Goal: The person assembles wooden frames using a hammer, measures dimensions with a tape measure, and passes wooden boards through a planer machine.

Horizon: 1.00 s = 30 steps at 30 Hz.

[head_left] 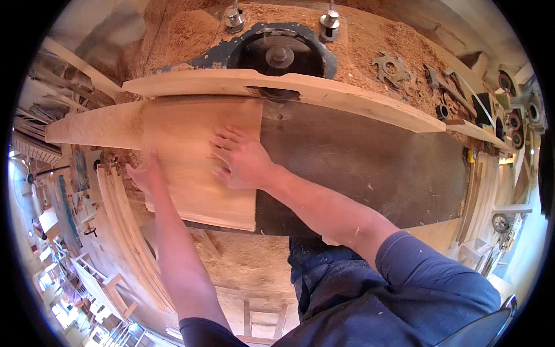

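A pale wooden panel [196, 191] lies flat on the dark metal table [364, 168] of a woodworking machine. Its far edge meets a long wooden fence [370, 103]. My right hand [243, 159] rests palm down on the panel, fingers spread. At the panel's left edge is my left hand [147, 173], slightly blurred, with thumb and fingers apart; whether it presses on the edge is hard to tell. Behind the fence a round dark housing surrounds a spindle [279, 56]. A dark notch [273, 92] opens in the fence in front of it.
Sawdust [370, 40] covers the surface behind the fence, where a toothed cutter head [391, 69] and wrenches [448, 89] lie. A board [95, 124] extends left of the panel. Long wooden strips [130, 231] stand at lower left. More machine parts [514, 121] sit at far right.
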Each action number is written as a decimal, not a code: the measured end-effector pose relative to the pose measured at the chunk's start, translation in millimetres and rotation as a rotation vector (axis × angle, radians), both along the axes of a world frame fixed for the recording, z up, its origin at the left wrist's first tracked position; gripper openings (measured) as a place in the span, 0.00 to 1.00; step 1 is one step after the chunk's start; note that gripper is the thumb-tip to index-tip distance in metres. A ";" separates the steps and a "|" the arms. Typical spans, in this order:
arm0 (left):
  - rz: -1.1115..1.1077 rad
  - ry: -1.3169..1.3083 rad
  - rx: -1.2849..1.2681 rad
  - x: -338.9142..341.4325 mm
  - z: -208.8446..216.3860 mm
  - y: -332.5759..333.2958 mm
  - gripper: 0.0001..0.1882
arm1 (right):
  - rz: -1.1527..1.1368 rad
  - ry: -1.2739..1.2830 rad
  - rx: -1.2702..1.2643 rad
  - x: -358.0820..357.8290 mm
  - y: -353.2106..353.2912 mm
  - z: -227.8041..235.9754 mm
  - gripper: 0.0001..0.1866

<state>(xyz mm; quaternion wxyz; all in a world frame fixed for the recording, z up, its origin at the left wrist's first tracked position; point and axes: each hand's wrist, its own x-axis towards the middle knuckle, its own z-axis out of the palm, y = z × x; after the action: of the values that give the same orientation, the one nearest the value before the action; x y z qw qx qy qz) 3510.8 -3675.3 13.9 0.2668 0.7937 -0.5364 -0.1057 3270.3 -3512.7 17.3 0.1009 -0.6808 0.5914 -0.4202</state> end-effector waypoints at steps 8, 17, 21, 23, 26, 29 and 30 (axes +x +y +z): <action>-0.063 -0.147 0.020 -63.8 -5.1 151.1 0.43 | 0.012 0.000 0.058 -75.7 153.3 6.6 0.18; -0.070 0.039 0.180 -249.5 14.7 309.3 0.20 | -0.048 0.065 0.109 -242.5 314.7 20.6 0.16; -0.028 0.032 0.144 -293.3 9.7 324.1 0.17 | -0.085 0.029 0.091 -277.1 331.5 20.1 0.16; 0.003 0.011 0.131 -298.4 5.5 323.1 0.16 | -0.087 -0.002 0.080 -281.6 327.7 22.4 0.16; -0.008 0.028 0.172 -300.5 5.0 317.2 0.16 | -0.104 -0.023 0.085 -282.9 325.2 17.5 0.17; 0.012 0.049 0.227 -293.9 2.7 303.0 0.16 | -0.109 -0.041 0.078 -278.3 315.8 11.5 0.18; 0.010 0.070 0.252 -283.0 -0.2 294.7 0.16 | -0.108 -0.049 0.081 -272.3 310.3 8.8 0.18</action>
<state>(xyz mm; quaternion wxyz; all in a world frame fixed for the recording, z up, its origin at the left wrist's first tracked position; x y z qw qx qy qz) 3227.8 -3380.6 13.6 0.1841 0.8195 -0.5052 -0.1984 2998.0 -3202.4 26.1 0.1202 -0.6327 0.6412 -0.4173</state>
